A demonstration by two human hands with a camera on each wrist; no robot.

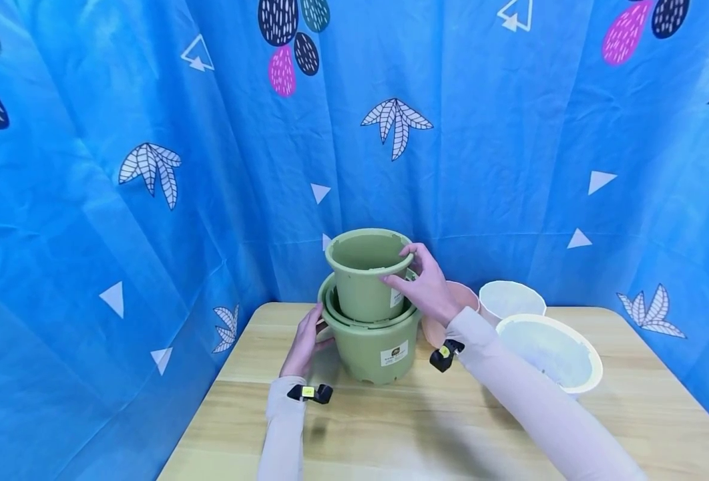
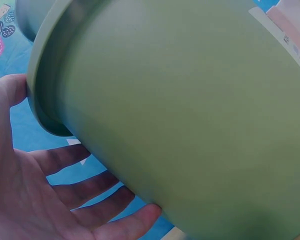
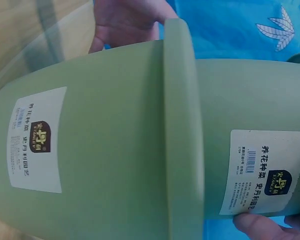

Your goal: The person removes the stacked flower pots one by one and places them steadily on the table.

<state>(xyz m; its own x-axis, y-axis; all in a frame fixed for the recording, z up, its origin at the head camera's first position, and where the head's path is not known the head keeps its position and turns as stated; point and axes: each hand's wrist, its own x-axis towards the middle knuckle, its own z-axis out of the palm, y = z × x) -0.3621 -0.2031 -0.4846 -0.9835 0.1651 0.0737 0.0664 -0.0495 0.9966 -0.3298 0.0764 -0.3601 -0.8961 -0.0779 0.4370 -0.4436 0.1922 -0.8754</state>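
Note:
A small green flower pot (image 1: 360, 294) sits partway inside a larger green flower pot (image 1: 354, 354) on the table. Another green rim shows nested between them. My right hand (image 1: 424, 284) grips the small pot at its right side, fingers over the rim and thumb on the outer wall near its white label (image 3: 265, 172). Against the left of the large pot, my left hand (image 2: 55, 190) has its thumb at the rim and its fairly straight, spread fingers touching the wall. A white label (image 1: 394, 353) faces front on the large pot.
A pink pot (image 1: 464, 297) stands behind my right wrist, partly hidden. To the right are a white pot (image 1: 512, 298) and a wider white pot (image 1: 591, 374) partly behind my right sleeve. A blue patterned curtain (image 1: 481, 167) closes off the wooden table (image 1: 240, 414) at the back and sides.

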